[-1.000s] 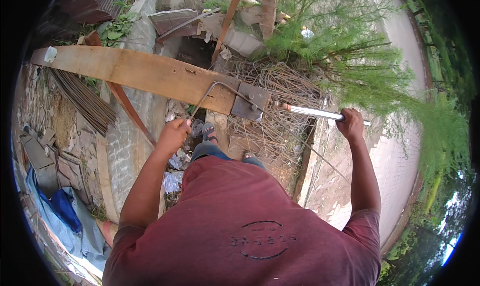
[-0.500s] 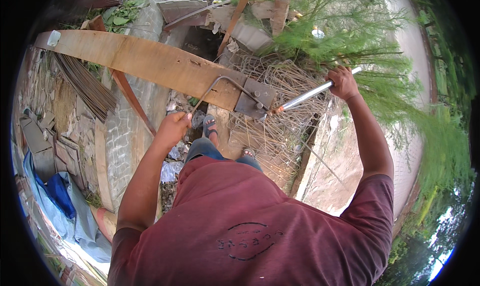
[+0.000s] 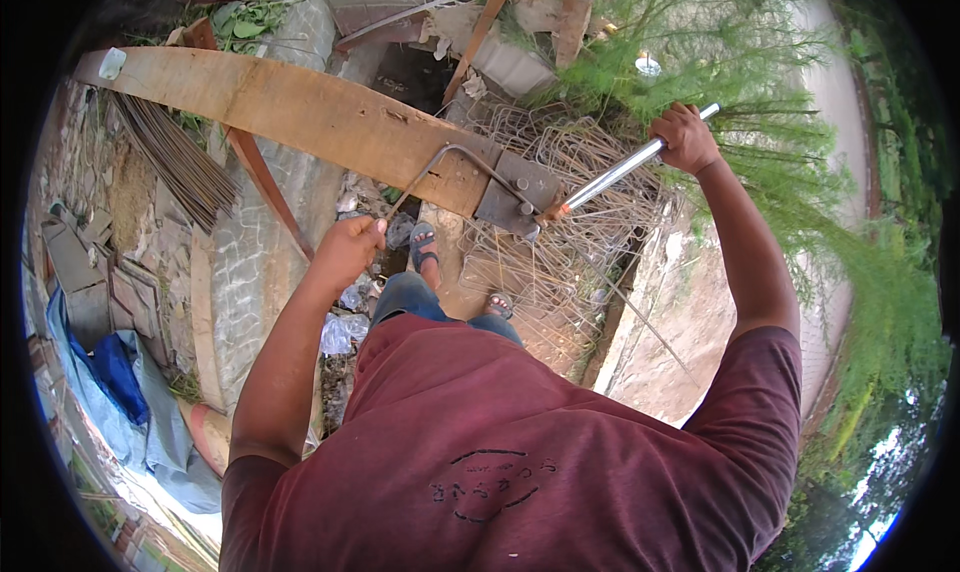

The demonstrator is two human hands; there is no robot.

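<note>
My left hand (image 3: pixel 347 252) is closed round the near end of a thin steel rod (image 3: pixel 418 179). This rod is bent into a hook and lies across a wooden plank (image 3: pixel 300 100). A dark metal plate with bolt-like pins (image 3: pixel 500 200) sits at the plank's right end, and the rod's far end reaches it. At the right, my right hand (image 3: pixel 686 140) grips a shiny metal pipe (image 3: pixel 617 175) near its far end. The pipe's orange-brown lower end meets the plate's right edge beside the pins.
Beyond and below the plate lies a tangled pile of bent steel rods (image 3: pixel 590 262). Straight rods (image 3: pixel 180 162) are bundled under the plank at left. A wooden leg (image 3: pixel 268 187) stands beneath it. Feathery green branches (image 3: pixel 740 62) hang close to my right hand. A blue tarp (image 3: pixel 150 422) lies lower left.
My right hand has swung the pipe's outer end a little away from me. The left hand keeps its hold on the bent rod. The whole view has tilted slightly.
</note>
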